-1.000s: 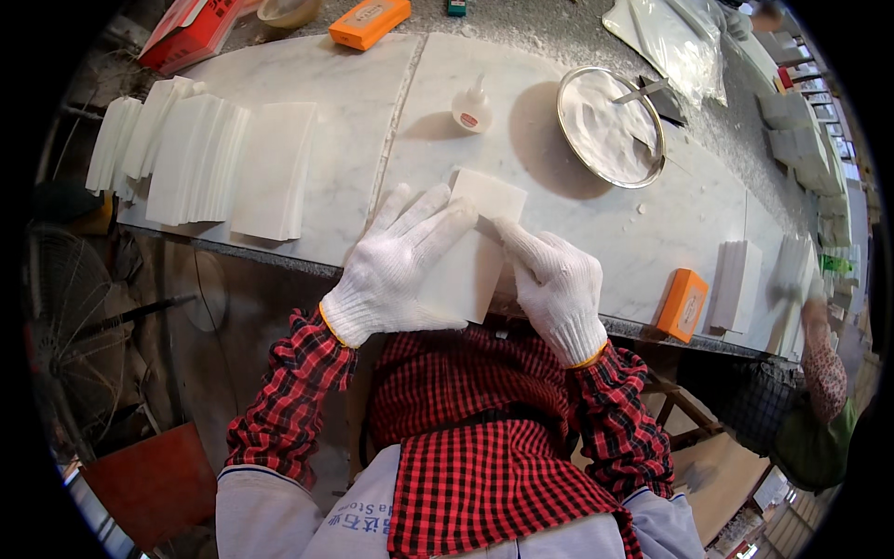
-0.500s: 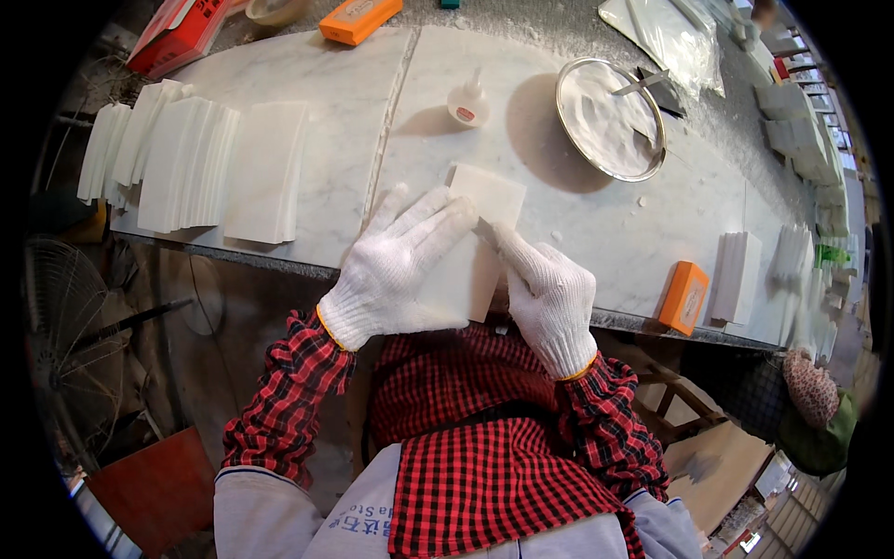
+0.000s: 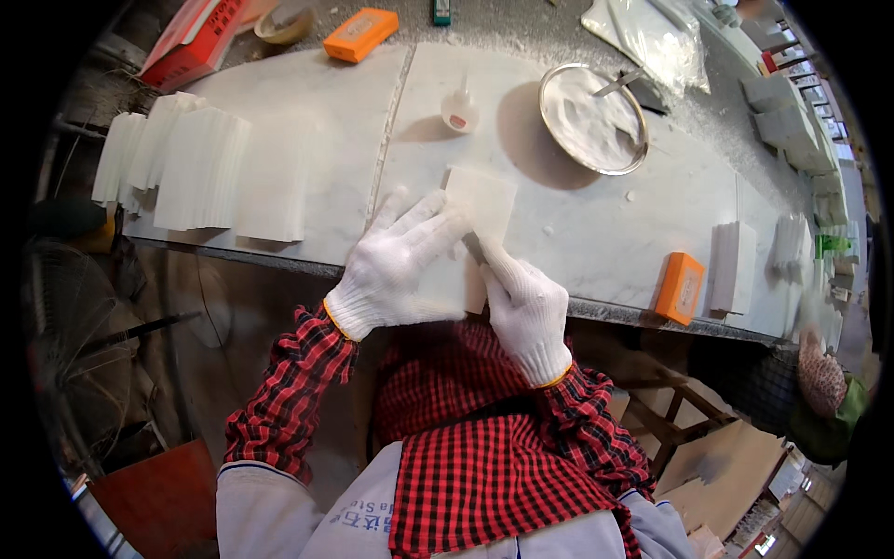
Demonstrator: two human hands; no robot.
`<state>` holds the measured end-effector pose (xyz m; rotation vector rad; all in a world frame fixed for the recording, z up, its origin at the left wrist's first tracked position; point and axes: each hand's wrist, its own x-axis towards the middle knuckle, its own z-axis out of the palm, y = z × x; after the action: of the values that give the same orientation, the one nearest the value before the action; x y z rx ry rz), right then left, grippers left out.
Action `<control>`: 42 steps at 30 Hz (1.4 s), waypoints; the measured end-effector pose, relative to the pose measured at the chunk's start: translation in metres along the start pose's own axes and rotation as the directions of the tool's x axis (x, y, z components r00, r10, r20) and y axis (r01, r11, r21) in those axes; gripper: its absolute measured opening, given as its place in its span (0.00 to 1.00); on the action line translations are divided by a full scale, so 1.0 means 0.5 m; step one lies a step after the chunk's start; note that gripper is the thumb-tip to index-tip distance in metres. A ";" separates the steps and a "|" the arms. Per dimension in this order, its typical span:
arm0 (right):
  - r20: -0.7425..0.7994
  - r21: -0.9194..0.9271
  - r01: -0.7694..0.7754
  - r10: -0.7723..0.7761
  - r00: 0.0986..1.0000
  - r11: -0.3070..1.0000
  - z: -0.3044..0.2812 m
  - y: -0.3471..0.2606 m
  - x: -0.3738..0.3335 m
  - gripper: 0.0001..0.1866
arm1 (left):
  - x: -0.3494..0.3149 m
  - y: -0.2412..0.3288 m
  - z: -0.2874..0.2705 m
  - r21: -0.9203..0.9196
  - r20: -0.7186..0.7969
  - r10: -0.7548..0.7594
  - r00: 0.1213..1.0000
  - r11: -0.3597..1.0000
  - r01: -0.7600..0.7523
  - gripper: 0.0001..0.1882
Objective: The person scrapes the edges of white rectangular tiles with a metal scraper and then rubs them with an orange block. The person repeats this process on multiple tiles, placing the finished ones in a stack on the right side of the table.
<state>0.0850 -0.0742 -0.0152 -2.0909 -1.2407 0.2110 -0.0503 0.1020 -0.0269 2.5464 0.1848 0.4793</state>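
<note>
A pale rectangular stone tile (image 3: pixel 486 200) lies on the marble tabletop in front of me. My left hand (image 3: pixel 396 265), in a white knit glove, rests flat on its left side with the fingers stretched out. My right hand (image 3: pixel 523 303), gloved the same way, is closed over the tile's lower right part. Between its fingertips is a thin, flat grey piece (image 3: pixel 473 248), mostly hidden, so its kind is not clear. Beyond the tile stand a small white bottle with a narrow nozzle (image 3: pixel 460 114) and a metal bowl of white paste (image 3: pixel 544 119) with a flat handle sticking out.
Stacks of white tiles (image 3: pixel 200 168) stand at the left, and another stack (image 3: pixel 734 268) at the right beside an orange box (image 3: pixel 680 288). A second orange box (image 3: pixel 361 35) and a red carton (image 3: pixel 191 47) lie at the back. A fan (image 3: pixel 79 326) is below left.
My right hand has moved left and slightly toward me across the tile, along with the grey piece. My left hand stays pressed on the tile. The whole view has shifted slightly.
</note>
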 end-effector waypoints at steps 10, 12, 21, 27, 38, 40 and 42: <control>0.068 0.568 -0.501 0.569 0.819 0.653 -0.147 0.062 -0.032 0.19 | 0.043 0.051 -0.006 -0.009 0.170 -0.126 0.977 0.992 0.129 0.66; 0.082 0.578 -0.514 0.582 0.809 0.634 -0.148 0.059 -0.044 0.19 | 0.040 0.057 -0.004 -0.125 0.109 -0.042 0.993 0.991 0.056 0.58; -0.051 0.352 -0.088 0.113 0.992 0.932 -0.053 0.075 -0.004 0.19 | -0.064 0.045 0.002 -0.287 -0.238 -0.232 0.943 0.944 0.160 0.38; -0.085 0.007 0.089 -0.088 0.993 0.996 -0.010 0.052 0.060 0.20 | -0.066 0.049 0.062 -0.050 -0.336 -0.291 0.896 0.955 0.292 0.45; -0.036 -0.175 0.139 -0.148 0.988 0.975 -0.006 0.031 0.066 0.24 | -0.053 0.052 0.058 0.049 -0.314 -0.283 0.906 0.948 0.314 0.58; 0.015 -0.154 0.098 -0.097 0.995 0.983 -0.004 0.029 0.037 0.24 | -0.054 0.053 0.058 0.049 -0.303 -0.300 0.905 0.943 0.329 0.59; 0.006 -0.141 0.116 -0.116 0.993 0.983 -0.010 0.033 0.063 0.22 | -0.057 0.053 0.058 0.048 -0.300 -0.300 0.905 0.943 0.329 0.59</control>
<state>0.1157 -0.0559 -0.0157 -2.1279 -1.4074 0.0697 -0.0650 0.0593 -0.0443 2.4609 0.7325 0.7255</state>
